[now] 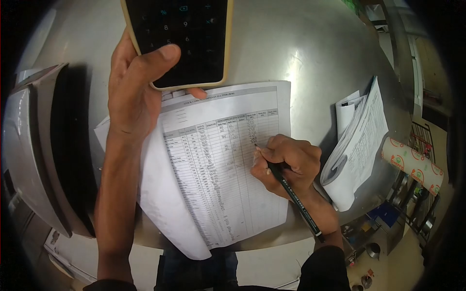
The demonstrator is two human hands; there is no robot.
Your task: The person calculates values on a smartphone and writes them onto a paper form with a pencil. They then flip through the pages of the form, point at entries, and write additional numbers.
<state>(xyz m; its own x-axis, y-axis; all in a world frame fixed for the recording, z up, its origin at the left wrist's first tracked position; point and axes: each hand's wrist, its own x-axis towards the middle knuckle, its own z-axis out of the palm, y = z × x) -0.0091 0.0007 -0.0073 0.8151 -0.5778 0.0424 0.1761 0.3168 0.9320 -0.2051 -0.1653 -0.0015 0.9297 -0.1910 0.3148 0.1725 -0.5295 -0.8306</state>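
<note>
My left hand (138, 85) holds a phone (194, 48) in a pale yellow case, its thumb over the dark screen, which shows a calculator keypad. Below it, a printed table sheet (233, 174) with handwritten figures lies on the metal table (272, 43). The sheet's left part is folded over in a white curl. My right hand (291, 162) is closed around a dark pencil (296, 201), whose tip touches the sheet near its upper right columns.
A folded stack of papers (357, 140) lies right of the sheet. Farther right are a patterned roll (412, 162), a blue object (386, 213) and metal pots on racks. A silver and black appliance (43, 150) stands at the left.
</note>
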